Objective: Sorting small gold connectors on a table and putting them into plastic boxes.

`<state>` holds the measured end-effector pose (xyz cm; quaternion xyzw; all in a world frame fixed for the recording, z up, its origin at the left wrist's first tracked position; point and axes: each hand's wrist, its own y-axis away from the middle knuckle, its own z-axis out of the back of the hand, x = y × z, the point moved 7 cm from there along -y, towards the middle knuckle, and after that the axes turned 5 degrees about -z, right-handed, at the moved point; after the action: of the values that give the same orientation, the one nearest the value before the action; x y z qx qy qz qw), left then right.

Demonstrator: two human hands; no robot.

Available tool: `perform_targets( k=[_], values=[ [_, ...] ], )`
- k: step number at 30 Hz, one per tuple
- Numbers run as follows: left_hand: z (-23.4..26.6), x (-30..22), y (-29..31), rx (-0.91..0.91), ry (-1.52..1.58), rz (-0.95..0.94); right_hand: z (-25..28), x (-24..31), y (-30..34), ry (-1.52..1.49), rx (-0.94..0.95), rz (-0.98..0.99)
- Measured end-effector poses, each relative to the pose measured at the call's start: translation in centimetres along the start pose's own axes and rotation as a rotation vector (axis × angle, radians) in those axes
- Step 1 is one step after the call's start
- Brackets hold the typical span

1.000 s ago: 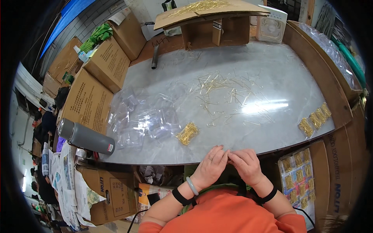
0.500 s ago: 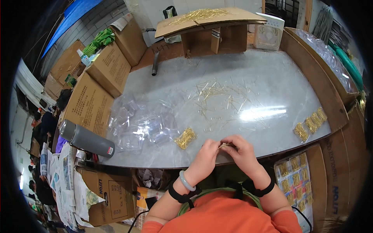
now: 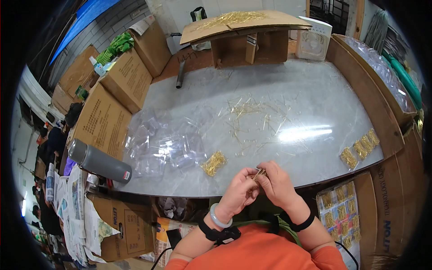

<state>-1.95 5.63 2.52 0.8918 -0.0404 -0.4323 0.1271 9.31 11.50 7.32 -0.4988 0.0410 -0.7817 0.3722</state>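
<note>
Close together at the table's near edge, my left hand (image 3: 239,192) and my right hand (image 3: 278,183) are both closed on a small bunch of thin gold wire hooks (image 3: 258,174). The fingers partly hide the bunch, and its ends show between the fingertips. Just left of the hands, a pile of gold wire hooks (image 3: 213,163) lies on the grey table (image 3: 198,85). Loose gold wire hooks (image 3: 245,108) are scattered across the middle, beyond my hands. Clear plastic boxes (image 3: 173,146) form a heap to the left.
More gold bundles (image 3: 360,148) sit at the right edge. A grey bottle (image 3: 100,161) lies at the left edge beside cardboard boxes (image 3: 102,118). At the back stand a cardboard shelf (image 3: 225,50) topped with gold hooks and a white fan (image 3: 313,40). Packed gold bundles (image 3: 342,211) lie below right.
My left hand has turned and come slightly lower, its fingers curled more around the hooks. More of the gold bunch shows between the hands now.
</note>
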Motion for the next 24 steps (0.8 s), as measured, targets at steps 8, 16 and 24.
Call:
perform_targets(
  k=[8, 16, 24],
  values=[
    [-0.9, 1.6, -0.2, -0.149, 0.053, -0.102, 0.3, 1.4, 0.1, 0.057, -0.199, 0.100],
    [-1.7, 0.7, 1.0, -0.237, 0.229, -0.302, -0.2, -0.3, 1.7, -0.030, -0.279, -0.113],
    [1.1, 0.4, 0.8, -0.332, -0.158, -0.574, -1.5, 1.7, 2.7, -0.097, -0.228, -0.155]
  ],
)
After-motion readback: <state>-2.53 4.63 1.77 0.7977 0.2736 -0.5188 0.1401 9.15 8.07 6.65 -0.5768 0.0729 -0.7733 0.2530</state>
